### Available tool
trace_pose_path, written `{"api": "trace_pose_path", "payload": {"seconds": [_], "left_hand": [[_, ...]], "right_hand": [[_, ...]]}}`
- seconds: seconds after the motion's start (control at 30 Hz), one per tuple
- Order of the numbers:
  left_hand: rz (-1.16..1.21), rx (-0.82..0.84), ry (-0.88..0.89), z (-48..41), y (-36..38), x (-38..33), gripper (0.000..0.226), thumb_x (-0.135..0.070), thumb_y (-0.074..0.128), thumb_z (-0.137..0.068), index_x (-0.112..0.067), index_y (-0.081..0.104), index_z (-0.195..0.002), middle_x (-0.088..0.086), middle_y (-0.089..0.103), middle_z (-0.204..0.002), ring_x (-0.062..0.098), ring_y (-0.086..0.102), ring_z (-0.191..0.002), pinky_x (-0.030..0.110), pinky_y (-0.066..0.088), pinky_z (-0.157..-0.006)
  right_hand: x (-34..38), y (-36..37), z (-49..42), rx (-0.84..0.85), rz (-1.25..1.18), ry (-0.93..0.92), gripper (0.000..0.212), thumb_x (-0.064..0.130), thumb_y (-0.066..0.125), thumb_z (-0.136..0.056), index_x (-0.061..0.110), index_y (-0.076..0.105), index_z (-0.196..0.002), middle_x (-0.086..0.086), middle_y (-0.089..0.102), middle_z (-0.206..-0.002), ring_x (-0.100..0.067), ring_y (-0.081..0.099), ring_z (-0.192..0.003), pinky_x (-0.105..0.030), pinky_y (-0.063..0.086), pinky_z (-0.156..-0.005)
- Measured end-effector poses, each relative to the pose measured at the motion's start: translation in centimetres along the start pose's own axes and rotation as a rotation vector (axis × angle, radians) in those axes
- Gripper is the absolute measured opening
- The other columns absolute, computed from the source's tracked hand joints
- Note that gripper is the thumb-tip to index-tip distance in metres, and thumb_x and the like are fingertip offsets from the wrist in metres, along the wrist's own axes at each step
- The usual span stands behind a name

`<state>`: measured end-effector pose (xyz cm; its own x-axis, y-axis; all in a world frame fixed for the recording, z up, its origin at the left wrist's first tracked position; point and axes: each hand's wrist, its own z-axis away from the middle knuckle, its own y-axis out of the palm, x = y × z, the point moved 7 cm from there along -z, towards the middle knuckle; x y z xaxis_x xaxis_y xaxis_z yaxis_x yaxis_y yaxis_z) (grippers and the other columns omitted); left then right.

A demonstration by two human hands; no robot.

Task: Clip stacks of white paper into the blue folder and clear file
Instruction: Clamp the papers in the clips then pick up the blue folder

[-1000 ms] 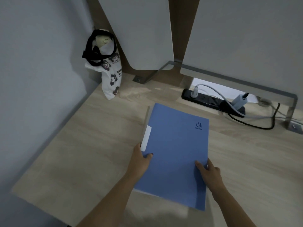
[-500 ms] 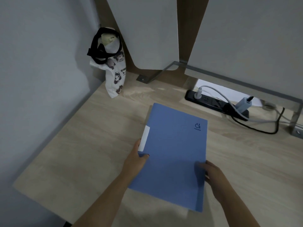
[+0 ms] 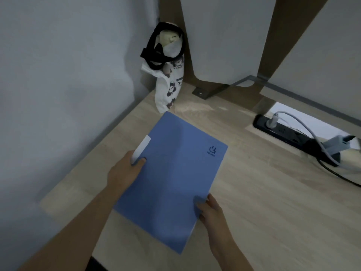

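A closed blue folder with a dark logo near its far right corner and a white label on its spine lies at a slant on the wooden desk. My left hand grips its left spine edge, thumb on the cover beside the label. My right hand holds its right edge near the front corner, thumb on top. A thin white paper edge shows under the folder's front right side. No clear file is visible.
A white printed bag with black straps stands in the back left corner by the wall. A black power strip with plugged cables lies at the back right. Grey panels rise behind the desk. The desk's left edge meets the wall.
The folder has shifted left and toward the back corner, turning clockwise, with both hands still on its edges. The view has swung left.
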<state>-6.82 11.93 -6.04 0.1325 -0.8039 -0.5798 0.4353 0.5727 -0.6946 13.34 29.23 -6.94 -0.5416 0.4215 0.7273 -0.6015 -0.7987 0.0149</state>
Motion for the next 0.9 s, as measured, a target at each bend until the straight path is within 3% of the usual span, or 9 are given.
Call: {"api": "trace_pose_path", "payload": {"seconds": [0.1,0.23,0.37,0.47,0.53,0.6,0.67,0.73,0.9], "left_hand": [[0.01,0.007,0.006,-0.5,-0.2,0.0,0.047,-0.042,0.049,-0.091,-0.022,0.042,-0.133,0.006,0.058,-0.124,0.031,0.054,-0.113,0.038,0.04,-0.09],[0.039,0.008,0.045,-0.9,0.6,-1.7,0.044,-0.042,0.05,-0.09,-0.025,0.045,-0.131,0.002,0.061,-0.12,0.027,0.057,-0.109,0.034,0.042,-0.088],[0.046,0.04,0.106,-2.4,2.3,-5.0,0.04,-0.04,0.048,-0.091,-0.021,0.048,-0.127,0.003,0.061,-0.12,0.026,0.057,-0.108,0.034,0.041,-0.089],[0.02,0.059,0.133,-4.4,3.1,-7.5,0.041,-0.038,0.047,-0.092,-0.019,0.048,-0.128,0.006,0.059,-0.126,0.029,0.054,-0.114,0.035,0.039,-0.092],[0.023,0.078,0.137,-5.8,3.4,-8.5,0.041,-0.038,0.047,-0.092,-0.019,0.048,-0.129,0.005,0.058,-0.128,0.029,0.053,-0.116,0.036,0.039,-0.094],[0.037,0.085,0.153,-7.1,3.5,-9.3,0.041,-0.038,0.048,-0.092,-0.019,0.049,-0.129,0.005,0.058,-0.128,0.029,0.054,-0.115,0.039,0.042,-0.097],[0.043,0.081,0.171,-8.1,3.6,-9.9,0.041,-0.037,0.049,-0.092,-0.018,0.051,-0.128,0.005,0.06,-0.126,0.029,0.056,-0.112,0.041,0.043,-0.096],[0.024,0.083,0.181,-8.9,3.7,-10.5,0.039,-0.036,0.049,-0.092,-0.018,0.052,-0.127,0.005,0.061,-0.123,0.029,0.057,-0.11,0.041,0.044,-0.095],[-0.014,0.086,0.194,-10.0,4.0,-11.1,0.034,-0.037,0.05,-0.091,-0.019,0.056,-0.12,0.004,0.065,-0.113,0.028,0.059,-0.101,0.041,0.046,-0.089]], "right_hand": [[0.6,0.1,-0.4,-0.045,-0.012,-0.015,0.022,0.003,0.05,-0.086,0.018,0.065,-0.09,-0.016,0.067,-0.108,-0.029,0.065,-0.099,-0.051,0.051,-0.089],[1.4,-1.1,-1.3,-0.081,-0.025,-0.004,0.023,0.005,0.049,-0.088,0.019,0.065,-0.097,-0.006,0.068,-0.104,-0.023,0.064,-0.096,-0.04,0.053,-0.082],[2.2,-3.6,-3.4,-0.192,-0.003,0.03,0.013,0.006,0.05,-0.086,-0.001,0.056,-0.096,-0.029,0.052,-0.12,-0.042,0.051,-0.11,-0.06,0.038,-0.098],[4.1,-4.3,-4.9,-0.19,0.015,0.023,0.015,0.006,0.049,-0.088,0.013,0.061,-0.093,-0.02,0.059,-0.111,-0.038,0.055,-0.106,-0.056,0.041,-0.099],[5.5,-4.6,-5.9,-0.188,0.025,-0.006,0.021,0.006,0.049,-0.088,0.007,0.061,-0.104,-0.019,0.061,-0.111,-0.037,0.056,-0.105,-0.055,0.043,-0.098],[6.7,-4.7,-6.9,-0.17,0.024,-0.016,0.02,0.004,0.048,-0.088,0.012,0.061,-0.102,-0.01,0.064,-0.107,-0.032,0.058,-0.103,-0.05,0.045,-0.098],[7.2,-5.0,-8.1,-0.183,0.017,-0.007,0.017,0.004,0.049,-0.087,0.002,0.059,-0.1,-0.016,0.063,-0.111,-0.035,0.057,-0.106,-0.053,0.043,-0.099],[7.5,-5.2,-9.2,-0.209,0.016,-0.003,0.031,0.005,0.049,-0.085,-0.011,0.049,-0.112,-0.027,0.056,-0.119,-0.042,0.053,-0.111,-0.059,0.04,-0.098],[7.5,-5.5,-10.5,-0.243,0.004,0.022,0.044,0.006,0.05,-0.081,-0.015,0.036,-0.117,-0.035,0.044,-0.125,-0.051,0.043,-0.114,-0.065,0.036,-0.094]]}}
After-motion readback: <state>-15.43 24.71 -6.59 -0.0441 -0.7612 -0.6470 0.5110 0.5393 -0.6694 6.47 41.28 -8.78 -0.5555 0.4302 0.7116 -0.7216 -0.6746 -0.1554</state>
